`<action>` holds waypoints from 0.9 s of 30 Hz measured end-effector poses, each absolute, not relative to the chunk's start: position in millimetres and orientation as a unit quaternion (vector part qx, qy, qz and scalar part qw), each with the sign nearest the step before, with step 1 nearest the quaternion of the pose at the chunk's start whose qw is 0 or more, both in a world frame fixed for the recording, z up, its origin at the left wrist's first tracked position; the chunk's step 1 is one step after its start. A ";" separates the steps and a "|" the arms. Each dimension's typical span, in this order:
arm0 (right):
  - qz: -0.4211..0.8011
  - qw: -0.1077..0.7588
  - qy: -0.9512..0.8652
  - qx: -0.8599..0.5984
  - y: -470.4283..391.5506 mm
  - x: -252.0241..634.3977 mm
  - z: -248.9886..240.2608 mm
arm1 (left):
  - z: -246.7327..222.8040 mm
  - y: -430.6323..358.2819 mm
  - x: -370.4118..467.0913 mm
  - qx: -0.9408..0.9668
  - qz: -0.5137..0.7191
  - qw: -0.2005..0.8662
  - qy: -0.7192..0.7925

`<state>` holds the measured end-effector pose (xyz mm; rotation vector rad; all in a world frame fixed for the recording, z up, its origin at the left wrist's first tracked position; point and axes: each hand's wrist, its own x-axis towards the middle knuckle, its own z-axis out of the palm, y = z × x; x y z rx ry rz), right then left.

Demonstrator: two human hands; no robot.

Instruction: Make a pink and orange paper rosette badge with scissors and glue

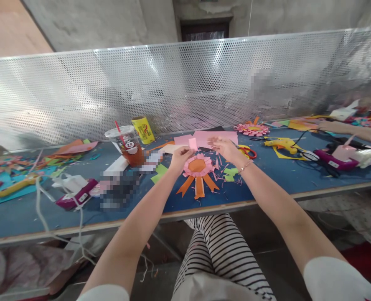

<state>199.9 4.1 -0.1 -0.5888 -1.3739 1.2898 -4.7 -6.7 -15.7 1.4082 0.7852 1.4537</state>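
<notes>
Between the fingers of my left hand (pixel 183 156) is a small pink paper piece (pixel 193 144), held upright. My right hand (pixel 223 147) hovers a little to the right, fingers apart, with nothing visible in it. Just below both hands lies a paper rosette (pixel 199 167) with a pink pleated rim, an orange centre and orange ribbon tails. Behind the hands are pink paper sheets (pixel 229 137). Scissors (pixel 250 152) with red and yellow handles rest beside my right wrist. Green paper pieces (pixel 231 174) and thin pink scraps lie around the rosette.
A plastic cup (pixel 129 146) with a red straw and a yellow can (pixel 143 130) stand left. Yellow glue guns (pixel 281 144) and purple power strips (pixel 77 194) with cords lie on both sides. Another rosette (pixel 251 127) sits behind. Another person's arm (pixel 345 127) reaches in at right. A perforated metal panel (pixel 160 83) backs the table.
</notes>
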 end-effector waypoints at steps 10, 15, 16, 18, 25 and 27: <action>0.505 0.528 -0.634 -0.255 4.5 185.5 -8.3 | -7.7 -27.7 9.9 0.650 0.535 0.475 0.257; 0.506 0.508 -0.648 -0.257 1.7 180.3 -10.3 | -7.0 -29.8 13.2 0.658 0.534 0.458 0.269; 0.503 0.507 -0.651 -0.259 0.4 179.5 -9.7 | -7.7 -29.5 13.3 0.656 0.533 0.464 0.266; 0.501 0.507 -0.652 -0.259 -2.7 177.8 -7.9 | -9.3 -28.8 13.4 0.649 0.531 0.479 0.260; 0.547 0.489 -0.629 -0.257 -11.2 176.6 -3.4 | -8.1 -29.9 13.3 0.665 0.524 0.442 0.297; 0.554 0.480 -0.626 -0.267 -11.1 177.7 -3.9 | -6.7 -30.3 13.0 0.671 0.519 0.428 0.311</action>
